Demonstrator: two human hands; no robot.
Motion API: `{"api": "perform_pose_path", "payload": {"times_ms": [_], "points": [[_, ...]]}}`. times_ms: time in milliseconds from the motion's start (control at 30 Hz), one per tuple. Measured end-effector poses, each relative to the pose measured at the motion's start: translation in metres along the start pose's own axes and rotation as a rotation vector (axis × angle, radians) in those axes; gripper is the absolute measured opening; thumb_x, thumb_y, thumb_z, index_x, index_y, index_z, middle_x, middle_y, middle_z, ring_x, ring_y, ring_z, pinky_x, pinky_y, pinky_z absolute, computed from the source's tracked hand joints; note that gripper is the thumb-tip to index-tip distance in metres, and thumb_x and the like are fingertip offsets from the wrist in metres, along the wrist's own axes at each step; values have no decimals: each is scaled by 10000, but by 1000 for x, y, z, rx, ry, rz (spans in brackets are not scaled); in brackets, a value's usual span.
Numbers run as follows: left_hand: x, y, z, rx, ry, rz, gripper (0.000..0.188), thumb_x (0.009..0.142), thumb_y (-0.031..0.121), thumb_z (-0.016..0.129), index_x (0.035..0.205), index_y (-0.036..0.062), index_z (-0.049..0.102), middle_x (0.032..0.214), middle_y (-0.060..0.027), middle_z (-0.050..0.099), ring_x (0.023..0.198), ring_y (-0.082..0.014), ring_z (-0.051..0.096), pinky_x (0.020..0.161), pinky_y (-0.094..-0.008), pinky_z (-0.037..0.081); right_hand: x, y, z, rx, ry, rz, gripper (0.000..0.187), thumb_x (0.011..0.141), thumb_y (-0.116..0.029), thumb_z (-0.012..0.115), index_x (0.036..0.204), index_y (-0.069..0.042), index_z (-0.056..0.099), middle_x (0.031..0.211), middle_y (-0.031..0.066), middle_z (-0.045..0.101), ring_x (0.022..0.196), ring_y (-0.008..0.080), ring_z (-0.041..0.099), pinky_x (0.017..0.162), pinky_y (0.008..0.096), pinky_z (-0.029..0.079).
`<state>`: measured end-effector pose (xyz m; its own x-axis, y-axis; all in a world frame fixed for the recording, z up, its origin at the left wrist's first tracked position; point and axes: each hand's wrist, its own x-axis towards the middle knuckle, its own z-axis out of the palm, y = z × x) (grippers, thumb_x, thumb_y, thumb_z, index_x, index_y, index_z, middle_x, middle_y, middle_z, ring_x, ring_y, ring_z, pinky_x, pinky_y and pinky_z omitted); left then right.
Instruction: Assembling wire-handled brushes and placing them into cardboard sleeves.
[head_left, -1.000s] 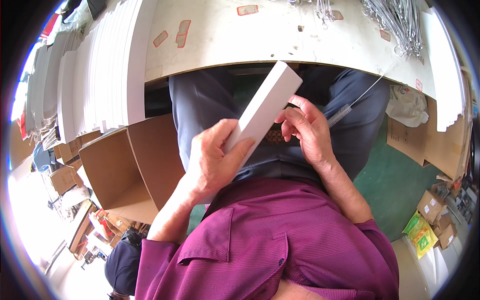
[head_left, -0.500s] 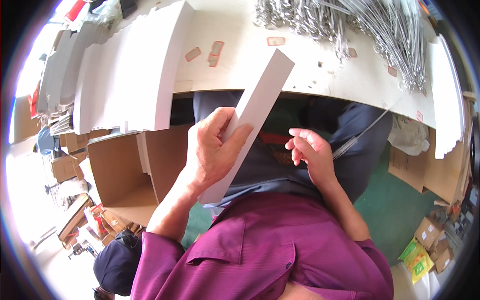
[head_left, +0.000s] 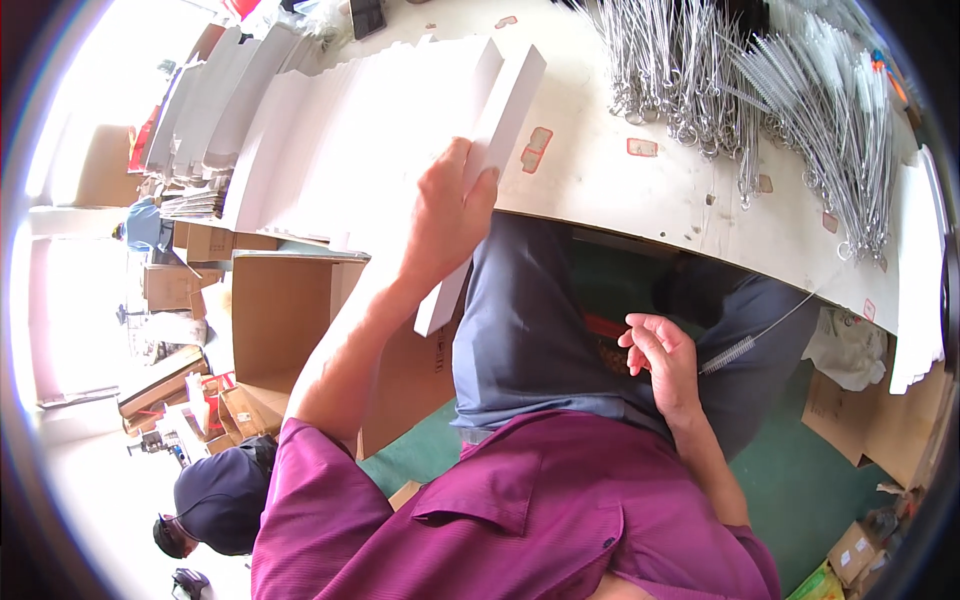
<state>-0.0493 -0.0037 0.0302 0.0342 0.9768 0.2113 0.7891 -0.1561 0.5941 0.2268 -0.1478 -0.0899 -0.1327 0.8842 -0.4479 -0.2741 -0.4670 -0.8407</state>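
Observation:
My left hand (head_left: 447, 218) grips a long, narrow white box (head_left: 512, 105), fingers on one side and thumb on the other. The box is held slanting beside a row of similar white boxes (head_left: 385, 120) on the table. Over my lap, my right hand (head_left: 668, 362) is closed with its fingers curled. A thin wire brush (head_left: 728, 355) sticks out from the outer side of that hand. Its bristles are at the hand, and its wire stem slants up toward the table edge. The part within the fingers is hidden.
Many wire brushes (head_left: 835, 120) lie in piles on the white table (head_left: 590, 165) at the far right. An open cardboard box (head_left: 285, 315) stands below the table's left end. A person in a dark cap (head_left: 218, 500) is at lower left. White sheets or boxes (head_left: 918, 270) line the right.
My left hand has carried the white box left and away from me, up to the row of boxes. My right hand keeps its curled pose near my lap. The whole view has shifted.

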Motion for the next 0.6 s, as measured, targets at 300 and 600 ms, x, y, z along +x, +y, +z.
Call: {"api": "perform_pose_path", "payload": {"times_ms": [300,600], "points": [[56,-41,6,343,92,234,234,793,163,692,804,-67,654,824,-245,640,821,-418,632,782,-489,497,4,10,-9,-35,26,34,255,1021,-159,610,1192,26,648,905,99,695,656,85,590,576,231,485],[75,-34,16,402,72,300,291,750,194,689,782,-94,658,774,-237,627,888,-389,614,888,-466,482,12,14,-14,-32,20,46,271,1015,-198,640,1165,27,665,900,99,700,641,86,582,573,235,480]]}}
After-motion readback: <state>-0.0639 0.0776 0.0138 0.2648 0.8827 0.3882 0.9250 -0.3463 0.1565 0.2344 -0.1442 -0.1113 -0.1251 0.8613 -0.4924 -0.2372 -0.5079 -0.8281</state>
